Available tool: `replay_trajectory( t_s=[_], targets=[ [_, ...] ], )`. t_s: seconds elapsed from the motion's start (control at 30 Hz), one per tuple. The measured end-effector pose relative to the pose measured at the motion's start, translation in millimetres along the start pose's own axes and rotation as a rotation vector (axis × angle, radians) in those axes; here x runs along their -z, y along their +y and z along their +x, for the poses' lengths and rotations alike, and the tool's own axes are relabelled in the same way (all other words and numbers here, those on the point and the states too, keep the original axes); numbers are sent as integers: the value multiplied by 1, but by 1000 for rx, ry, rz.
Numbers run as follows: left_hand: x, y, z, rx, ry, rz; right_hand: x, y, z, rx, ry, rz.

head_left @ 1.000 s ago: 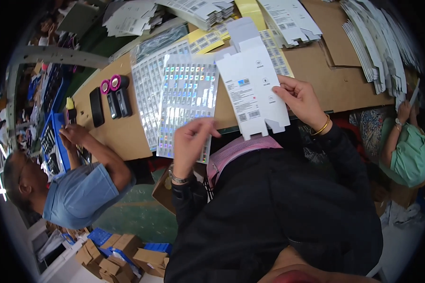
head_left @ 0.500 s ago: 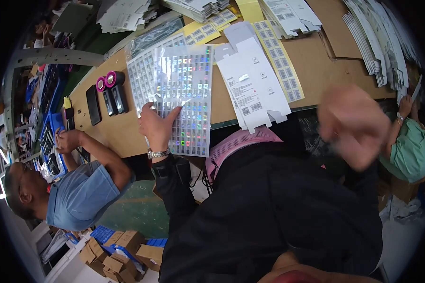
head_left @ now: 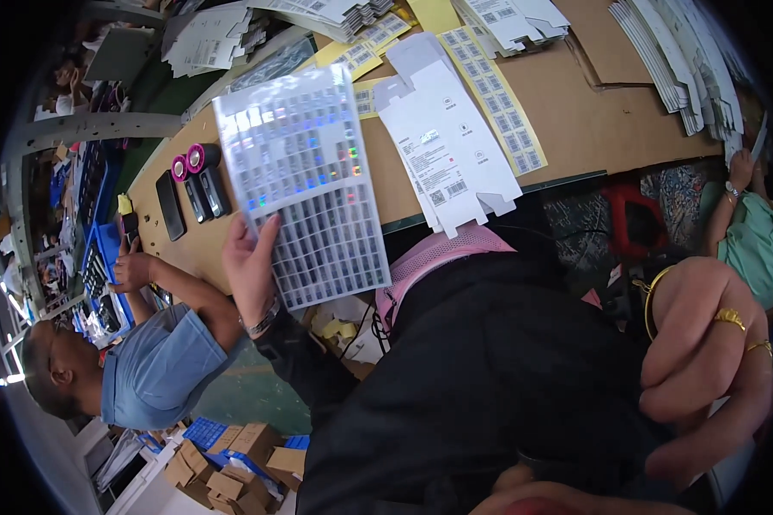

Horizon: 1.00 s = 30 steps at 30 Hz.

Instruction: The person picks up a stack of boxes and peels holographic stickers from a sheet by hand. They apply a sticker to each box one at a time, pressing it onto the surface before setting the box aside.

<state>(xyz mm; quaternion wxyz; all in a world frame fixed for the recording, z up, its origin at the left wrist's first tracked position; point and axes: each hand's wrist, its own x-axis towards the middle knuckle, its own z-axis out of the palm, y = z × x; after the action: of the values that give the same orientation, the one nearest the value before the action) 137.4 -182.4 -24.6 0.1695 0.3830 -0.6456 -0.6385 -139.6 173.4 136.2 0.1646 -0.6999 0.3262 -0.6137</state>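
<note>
My left hand (head_left: 251,264) grips a sheet of shiny holographic stickers (head_left: 322,232) by its left edge, thumb on top. The sheet is lifted and tilted, with small labels in rows that glint in several colours. To its right a white unfolded carton (head_left: 468,167) lies flat, overhanging the table's near edge, a small shiny sticker (head_left: 429,135) on its printed face. My right hand (head_left: 704,335), with gold rings, is raised close to the camera at the right, away from the table. Its fingers are curled; anything between them is hidden.
Yellow-backed label strips (head_left: 498,103) lie beside the carton. Stacks of flat cartons (head_left: 674,69) fill the back and right. A phone (head_left: 171,204) and dark devices (head_left: 206,193) lie left. Co-workers sit left, in a blue shirt (head_left: 159,365), and right, in a green sleeve (head_left: 751,245).
My left hand has lifted and tilted the sticker sheet off the table. My right hand has moved from beside the table's edge down to the right, nearer the camera.
</note>
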Motion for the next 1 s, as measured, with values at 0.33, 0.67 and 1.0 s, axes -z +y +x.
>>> replay_trajectory(
  t_s=[0.33, 0.67, 1.0],
  targets=[
    [32, 22, -16, -179, -152, -145, -33, 69, -50, -837, 472, -231],
    [-21, 46, 24, 92, -575, 69, -52, 114, -77, -1054, 675, 308],
    [-40, 47, 49, 169, -845, 98, -50, 119, -92, -1108, 632, 238]
  ],
)
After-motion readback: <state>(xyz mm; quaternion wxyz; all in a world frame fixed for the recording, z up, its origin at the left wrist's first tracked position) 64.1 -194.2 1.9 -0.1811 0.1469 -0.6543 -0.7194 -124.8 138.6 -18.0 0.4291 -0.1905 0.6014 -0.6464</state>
